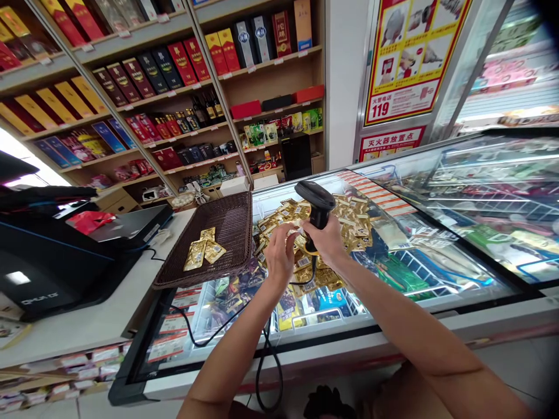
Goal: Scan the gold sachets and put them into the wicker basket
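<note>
My right hand (328,240) is wrapped round the handle of a black barcode scanner (317,198), its head tilted up above the freezer's glass top. Beside it, my left hand (279,253) has its fingers curled in a pinch near the right fingertips. Something small and pale shows between the two hands, too small to name. Beneath them a wide heap of gold foil packets (356,230) is spread over the glass. To the left, a brown woven basket (236,224) holds a few more gold packets (195,255).
A chest freezer (349,343) with bagged goods under its glass runs to the right. The scanner's black cable (279,364) loops over its front edge. At left, a counter (116,314) carries a black checkout machine (52,256). Shelves of boxes (183,61) stand behind.
</note>
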`<state>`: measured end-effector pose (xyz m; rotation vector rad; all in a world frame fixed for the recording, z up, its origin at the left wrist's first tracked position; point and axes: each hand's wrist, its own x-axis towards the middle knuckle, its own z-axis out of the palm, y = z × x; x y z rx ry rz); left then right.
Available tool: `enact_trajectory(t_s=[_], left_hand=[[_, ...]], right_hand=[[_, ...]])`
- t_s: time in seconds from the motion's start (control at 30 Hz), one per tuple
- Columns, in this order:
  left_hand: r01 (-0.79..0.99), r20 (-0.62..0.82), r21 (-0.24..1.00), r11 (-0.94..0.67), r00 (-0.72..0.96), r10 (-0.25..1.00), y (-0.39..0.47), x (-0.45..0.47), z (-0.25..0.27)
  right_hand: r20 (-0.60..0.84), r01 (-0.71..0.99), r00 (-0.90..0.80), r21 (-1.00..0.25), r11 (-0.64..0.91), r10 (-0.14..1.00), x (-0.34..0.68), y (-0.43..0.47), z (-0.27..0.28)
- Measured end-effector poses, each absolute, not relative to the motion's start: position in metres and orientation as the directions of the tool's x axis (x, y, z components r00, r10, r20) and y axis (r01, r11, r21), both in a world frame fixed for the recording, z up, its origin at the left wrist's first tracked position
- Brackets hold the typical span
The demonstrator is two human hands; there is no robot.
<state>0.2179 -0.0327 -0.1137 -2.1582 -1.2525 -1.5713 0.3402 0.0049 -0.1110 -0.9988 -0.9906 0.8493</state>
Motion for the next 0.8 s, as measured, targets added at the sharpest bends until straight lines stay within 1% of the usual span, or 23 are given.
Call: enact_trajectory(t_s=[0.07, 0.17, 0.3, 0.47, 0.53, 0.67, 0.8], left_hand=[[0.734, 0.853, 0.294, -0.613, 0.087, 0.514, -0.0324, 0.2169, -0.1098], [0.755, 0.864, 0.24, -0.61, 0.12, 0.489, -0.0329, 0.2175, -0.1073], [0.807, 0.878, 0.185, -0.561, 0.12, 0.463, -0.0323, 0.2199, -0.1103], [0.878, 0.857, 0.12, -0.462, 0.143, 0.495, -0.0304, 0.2225, -0.1141], [0.89, 0.849, 0.102, -0.445, 0.155, 0.505, -0.0303, 0.2236, -0.1146], [0.877, 0.838, 0.113, -0.467, 0.168, 0.519, -0.0309, 0.2252, -0.115], [0.85, 0.82, 0.147, -0.506, 0.181, 0.543, -0.0322, 0.2253, -0.1149]], right_hand=[[0.267, -0.126, 0.316, -0.939, 0.319, 0.911, 0.3385, 0.0039, -0.1112], [0.272, -0.109, 0.31, -0.942, 0.319, 0.911, 0.3369, 0.003, -0.1114], [0.284, -0.075, 0.312, -0.944, 0.321, 0.907, 0.3368, 0.0034, -0.1131], [0.301, -0.036, 0.323, -0.943, 0.33, 0.897, 0.3374, 0.005, -0.1149], [0.294, -0.046, 0.322, -0.944, 0.325, 0.9, 0.3377, 0.0052, -0.1142], [0.266, -0.084, 0.313, -0.949, 0.305, 0.912, 0.3385, 0.0047, -0.1122], [0.265, -0.058, 0.323, -0.953, 0.298, 0.909, 0.3394, 0.005, -0.1133]])
